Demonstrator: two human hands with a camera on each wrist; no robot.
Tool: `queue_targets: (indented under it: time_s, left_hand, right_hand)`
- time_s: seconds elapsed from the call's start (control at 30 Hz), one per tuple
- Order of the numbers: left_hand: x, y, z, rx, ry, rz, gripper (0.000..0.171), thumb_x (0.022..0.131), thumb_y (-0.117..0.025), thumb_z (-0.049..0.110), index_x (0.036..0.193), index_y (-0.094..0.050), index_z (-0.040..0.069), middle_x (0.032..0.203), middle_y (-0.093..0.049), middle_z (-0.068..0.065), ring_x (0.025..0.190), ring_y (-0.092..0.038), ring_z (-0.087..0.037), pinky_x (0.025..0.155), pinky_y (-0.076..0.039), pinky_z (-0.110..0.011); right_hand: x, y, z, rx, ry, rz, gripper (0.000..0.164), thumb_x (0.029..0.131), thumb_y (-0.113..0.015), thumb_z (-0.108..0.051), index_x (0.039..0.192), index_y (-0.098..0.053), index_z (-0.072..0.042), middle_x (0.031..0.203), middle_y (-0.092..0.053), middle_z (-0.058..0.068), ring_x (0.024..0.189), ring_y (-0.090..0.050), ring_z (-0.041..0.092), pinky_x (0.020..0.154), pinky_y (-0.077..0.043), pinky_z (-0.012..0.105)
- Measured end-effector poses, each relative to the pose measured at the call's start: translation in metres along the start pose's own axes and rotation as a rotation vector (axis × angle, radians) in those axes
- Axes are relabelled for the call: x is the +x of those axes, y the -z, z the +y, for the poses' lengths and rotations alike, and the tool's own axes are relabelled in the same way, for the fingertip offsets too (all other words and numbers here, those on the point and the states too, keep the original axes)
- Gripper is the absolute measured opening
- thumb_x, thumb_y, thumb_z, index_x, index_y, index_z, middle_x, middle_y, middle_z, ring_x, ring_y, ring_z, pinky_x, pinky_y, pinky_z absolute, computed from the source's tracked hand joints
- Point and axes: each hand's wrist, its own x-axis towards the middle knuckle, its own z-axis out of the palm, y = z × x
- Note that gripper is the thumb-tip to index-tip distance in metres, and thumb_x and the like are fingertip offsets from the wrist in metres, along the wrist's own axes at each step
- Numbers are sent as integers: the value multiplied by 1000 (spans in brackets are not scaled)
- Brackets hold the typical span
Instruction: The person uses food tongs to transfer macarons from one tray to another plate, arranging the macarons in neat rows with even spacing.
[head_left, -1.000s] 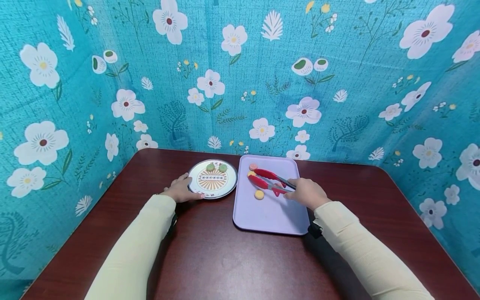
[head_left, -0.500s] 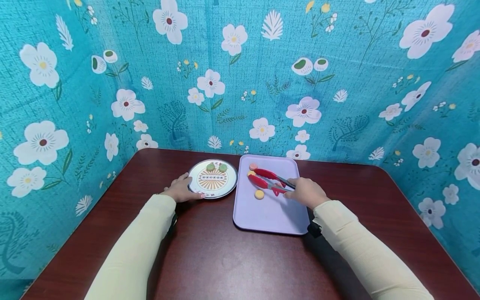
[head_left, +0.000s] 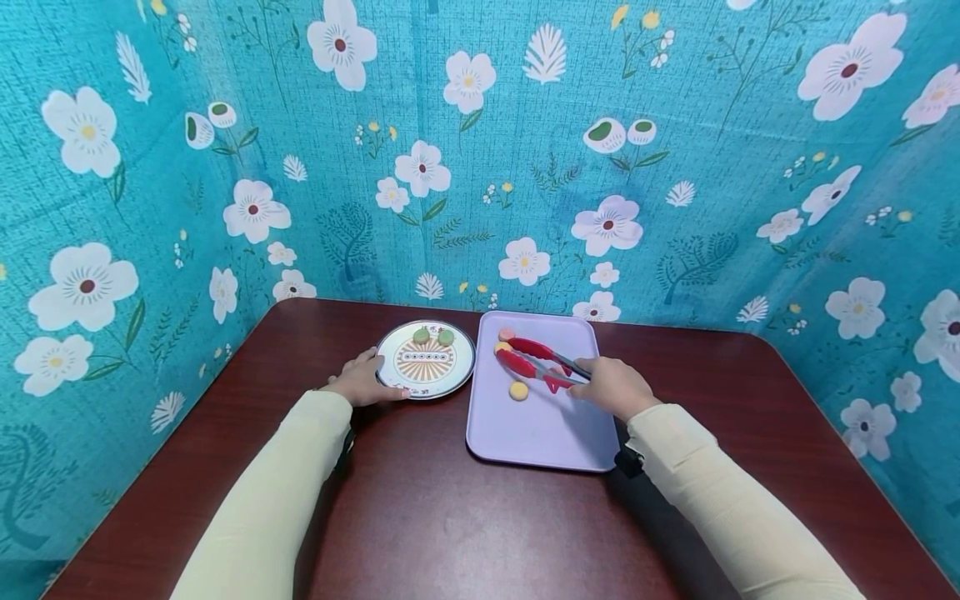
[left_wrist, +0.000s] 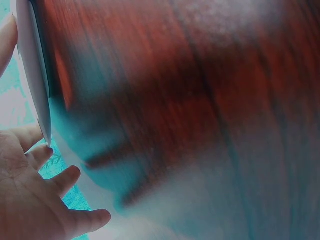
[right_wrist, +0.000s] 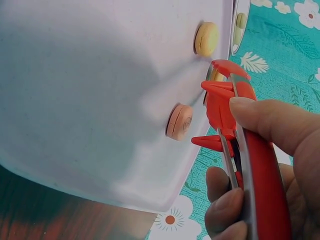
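Note:
My left hand (head_left: 364, 379) rests at the left and near rim of a round white plate (head_left: 462, 372), fingers spread and touching its edge. Two green macarons (head_left: 446, 337) lie on the plate's far part. My right hand (head_left: 618, 386) holds red-tipped tongs (head_left: 528, 347) low over a lilac tray (head_left: 536, 433). A yellow macaron (head_left: 502, 347) lies between the tong tips; whether they pinch it I cannot tell. Beside it is a pink macaron (head_left: 507, 333). Another yellow macaron (head_left: 518, 391) lies nearer. A second pink macaron (right_wrist: 179, 122) is partly hidden by the tongs in the head view.
Plate and tray stand side by side on a dark red-brown wooden table (head_left: 442, 517). A turquoise flowered cloth (head_left: 480, 167) hangs behind the table and along both sides.

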Motion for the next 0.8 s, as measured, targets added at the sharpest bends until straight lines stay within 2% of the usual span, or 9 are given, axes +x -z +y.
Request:
queue_targets:
  time_s: [0.4, 0.8]
  left_hand:
    - [2, -1, -2, 4, -6, -2, 102, 77, -71, 57, 151, -26, 3, 158, -14, -22, 139, -17, -46, 105, -13, -73]
    - [1, -1, -1, -3, -8, -1, 102, 77, -70, 58, 151, -26, 2, 158, -14, -22, 139, -17, -46, 105, -12, -73]
  right_hand:
    - [-4, 2, -1, 17, 0, 4, 66, 83, -75, -31, 139, -51, -7, 120, -61, 23, 85, -54, 26, 65, -51, 37]
    - [-7, 3, -4, 57, 3, 18, 66, 82, -76, -30, 140, -51, -7, 119, -62, 23, 82, -53, 24, 62, -47, 33]
